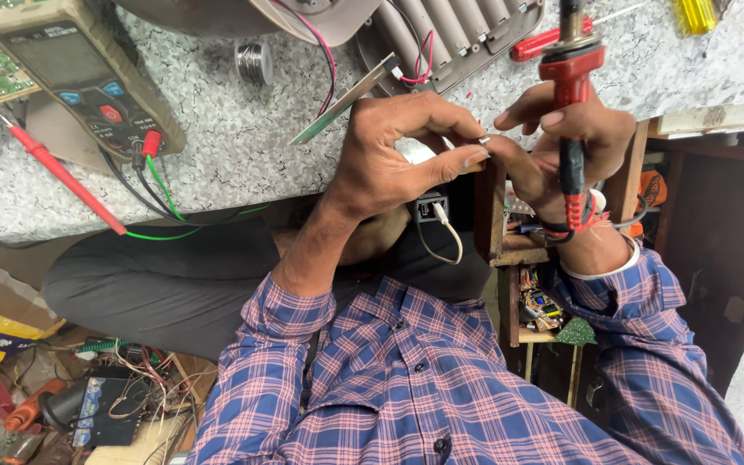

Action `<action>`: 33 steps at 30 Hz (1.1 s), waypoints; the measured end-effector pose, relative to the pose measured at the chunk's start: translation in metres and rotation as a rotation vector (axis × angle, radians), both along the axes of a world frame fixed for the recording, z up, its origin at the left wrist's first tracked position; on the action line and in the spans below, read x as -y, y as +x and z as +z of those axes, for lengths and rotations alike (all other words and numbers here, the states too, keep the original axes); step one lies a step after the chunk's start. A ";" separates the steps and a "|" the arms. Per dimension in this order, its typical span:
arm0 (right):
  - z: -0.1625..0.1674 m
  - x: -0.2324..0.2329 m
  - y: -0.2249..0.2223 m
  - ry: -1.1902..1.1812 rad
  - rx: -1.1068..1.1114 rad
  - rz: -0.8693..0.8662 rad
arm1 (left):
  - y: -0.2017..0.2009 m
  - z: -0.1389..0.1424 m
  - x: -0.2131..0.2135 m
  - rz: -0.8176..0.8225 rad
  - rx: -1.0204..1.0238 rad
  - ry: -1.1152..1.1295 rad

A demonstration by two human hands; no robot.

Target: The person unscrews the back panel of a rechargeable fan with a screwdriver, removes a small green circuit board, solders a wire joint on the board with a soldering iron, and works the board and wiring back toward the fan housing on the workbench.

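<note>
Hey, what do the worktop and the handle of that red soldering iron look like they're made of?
Worktop: likely stone or a stone-look slab, grey-white speckled, fairly matte. Soldering iron in the right hand: the handle looks like moulded plastic, smooth red with a black section and slight sheen, though that is a guess.

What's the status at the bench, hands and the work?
Left hand pinching a small metal part. Right hand shut on red soldering iron, fingertips at that part. Thin circuit board lies just behind.
</note>
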State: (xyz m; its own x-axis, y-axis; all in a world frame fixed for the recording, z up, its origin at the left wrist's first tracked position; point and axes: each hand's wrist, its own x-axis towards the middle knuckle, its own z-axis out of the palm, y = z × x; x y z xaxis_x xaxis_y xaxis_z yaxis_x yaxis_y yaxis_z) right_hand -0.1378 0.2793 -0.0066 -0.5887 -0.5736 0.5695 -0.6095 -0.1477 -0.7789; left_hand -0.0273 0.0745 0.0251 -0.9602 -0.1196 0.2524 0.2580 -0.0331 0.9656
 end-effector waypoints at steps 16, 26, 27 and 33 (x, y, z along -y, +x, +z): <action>0.012 0.009 -0.008 0.066 -0.150 -0.027 | -0.002 -0.007 -0.001 0.040 0.144 0.024; 0.014 -0.048 -0.049 -0.121 0.058 -0.191 | -0.007 -0.030 -0.003 0.086 0.141 0.111; 0.019 -0.063 -0.060 -0.106 0.057 -0.247 | -0.007 -0.031 -0.003 0.091 0.138 0.097; 0.033 -0.142 -0.108 0.170 -0.186 -0.673 | -0.010 -0.030 0.000 0.122 0.126 0.025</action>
